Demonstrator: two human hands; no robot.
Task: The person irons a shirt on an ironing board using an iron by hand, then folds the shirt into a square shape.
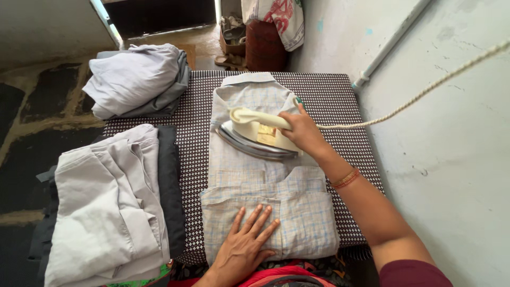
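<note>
You are pressing a pale blue checked cotton shirt, folded and lying down the middle of the black-and-white patterned ironing table. Your right hand is gripping the handle of the cream electric iron, resting on the shirt's upper half; your left hand is lying flat, fingers spread, on the lower fold. Judging by the folds, ironing looks well along. The wall is crowding your right, and the grey folded clothes stack is filling the left edge.
</note>
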